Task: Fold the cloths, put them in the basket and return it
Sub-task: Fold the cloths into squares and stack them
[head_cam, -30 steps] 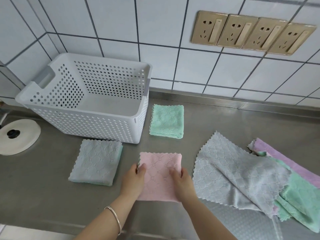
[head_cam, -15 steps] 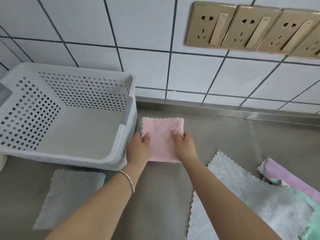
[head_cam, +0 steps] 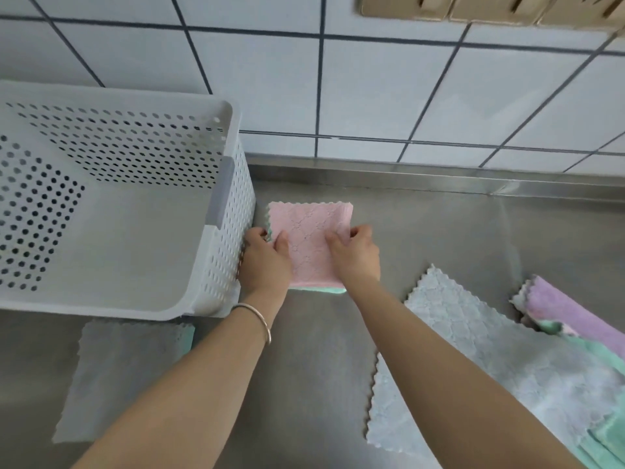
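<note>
Both hands hold the folded pink cloth (head_cam: 309,243) flat on a folded green cloth (head_cam: 321,290) near the back edge of the surface (head_cam: 439,231), just beside the white perforated basket (head_cam: 216,252). The left hand (head_cam: 265,260) and right hand (head_cam: 355,253) each pinch a side in a narrow grip, apparently squaring the stack for loading. A folded grey cloth (head_cam: 125,374) lies at the front; unfolded cloths (head_cam: 490,360) wait toward the right edge.

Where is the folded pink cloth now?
In the head view, the pink cloth lies mid-counter on a green cloth, just right of the basket, held between both hands.
</note>
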A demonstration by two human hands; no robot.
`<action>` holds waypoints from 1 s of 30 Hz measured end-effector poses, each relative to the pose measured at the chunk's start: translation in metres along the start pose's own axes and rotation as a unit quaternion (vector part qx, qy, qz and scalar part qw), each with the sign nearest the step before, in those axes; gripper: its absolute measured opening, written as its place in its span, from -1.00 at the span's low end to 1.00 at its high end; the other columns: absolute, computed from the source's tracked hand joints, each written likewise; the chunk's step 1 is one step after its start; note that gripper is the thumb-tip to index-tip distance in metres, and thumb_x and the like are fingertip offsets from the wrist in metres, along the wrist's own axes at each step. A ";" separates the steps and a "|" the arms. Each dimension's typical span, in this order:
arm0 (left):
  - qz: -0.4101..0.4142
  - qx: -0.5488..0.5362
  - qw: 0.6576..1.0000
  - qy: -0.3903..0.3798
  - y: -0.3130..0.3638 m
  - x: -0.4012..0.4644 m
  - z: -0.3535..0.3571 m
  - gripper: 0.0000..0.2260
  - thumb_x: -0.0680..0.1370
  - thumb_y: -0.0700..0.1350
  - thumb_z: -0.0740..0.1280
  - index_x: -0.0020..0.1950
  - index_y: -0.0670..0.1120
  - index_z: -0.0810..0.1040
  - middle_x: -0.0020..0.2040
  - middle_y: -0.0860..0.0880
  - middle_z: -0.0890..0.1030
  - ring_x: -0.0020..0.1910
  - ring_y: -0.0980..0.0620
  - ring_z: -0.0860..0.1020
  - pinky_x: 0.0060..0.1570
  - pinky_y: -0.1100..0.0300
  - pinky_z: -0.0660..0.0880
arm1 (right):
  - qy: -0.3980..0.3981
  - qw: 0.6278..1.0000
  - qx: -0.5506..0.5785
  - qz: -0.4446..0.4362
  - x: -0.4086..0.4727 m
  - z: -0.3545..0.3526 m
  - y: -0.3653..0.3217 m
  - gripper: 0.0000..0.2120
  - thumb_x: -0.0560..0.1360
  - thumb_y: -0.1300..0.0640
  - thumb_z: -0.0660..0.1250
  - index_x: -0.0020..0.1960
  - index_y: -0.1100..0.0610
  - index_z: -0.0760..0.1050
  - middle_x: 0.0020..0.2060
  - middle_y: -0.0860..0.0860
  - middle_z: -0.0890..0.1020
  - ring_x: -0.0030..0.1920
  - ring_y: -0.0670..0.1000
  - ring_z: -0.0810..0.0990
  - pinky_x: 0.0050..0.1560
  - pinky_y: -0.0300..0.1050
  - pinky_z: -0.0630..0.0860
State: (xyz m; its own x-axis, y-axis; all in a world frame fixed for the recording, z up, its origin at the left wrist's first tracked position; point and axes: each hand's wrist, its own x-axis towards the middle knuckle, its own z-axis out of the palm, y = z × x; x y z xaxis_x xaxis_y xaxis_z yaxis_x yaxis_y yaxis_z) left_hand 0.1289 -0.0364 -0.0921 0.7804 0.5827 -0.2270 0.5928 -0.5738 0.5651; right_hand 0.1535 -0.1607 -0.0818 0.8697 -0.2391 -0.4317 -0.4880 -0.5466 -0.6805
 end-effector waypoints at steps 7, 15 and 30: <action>0.108 0.045 0.993 -0.033 -0.008 -0.043 -0.015 -0.36 0.51 -0.03 0.27 0.48 -0.20 0.07 0.45 -0.21 0.23 0.39 -0.21 0.26 0.35 -0.05 0.27 | 0.107 0.968 -0.083 -0.213 -0.083 -0.061 0.103 -0.84 0.47 0.09 0.25 0.03 0.09 0.42 -0.21 -0.04 0.53 -0.23 -0.02 0.51 -0.24 -0.12 0.47; 0.416 0.139 0.895 -0.087 -0.042 -0.141 -0.001 -0.53 0.37 -0.10 0.37 0.27 -0.14 0.46 0.31 -0.17 0.44 0.26 -0.20 0.44 0.25 -0.08 0.44 | 0.095 0.889 -0.297 -0.335 -0.182 -0.078 0.241 -0.77 0.25 0.02 0.40 -0.11 0.06 0.56 -0.22 -0.03 0.57 -0.21 0.02 0.49 -0.11 -0.17 0.42; 0.498 0.054 0.836 -0.226 -0.001 -0.223 -0.015 -0.71 0.43 -0.29 0.24 0.09 -0.04 0.54 -0.02 -0.01 0.65 -0.10 -0.12 0.59 -0.18 0.11 0.48 | 0.238 0.847 -0.279 -0.384 -0.191 -0.121 0.200 -0.88 0.39 0.16 0.20 -0.07 0.08 0.34 -0.37 -0.02 0.53 -0.38 0.04 0.51 -0.27 -0.15 0.27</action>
State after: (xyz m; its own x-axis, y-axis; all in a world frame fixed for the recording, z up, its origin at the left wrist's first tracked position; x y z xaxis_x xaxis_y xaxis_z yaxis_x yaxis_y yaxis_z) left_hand -0.0484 -0.1571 -0.0299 0.8785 -0.4772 0.0231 -0.3996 -0.7073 0.5831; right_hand -0.1013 -0.3210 -0.0638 0.9105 0.1349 0.3910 0.2308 -0.9502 -0.2095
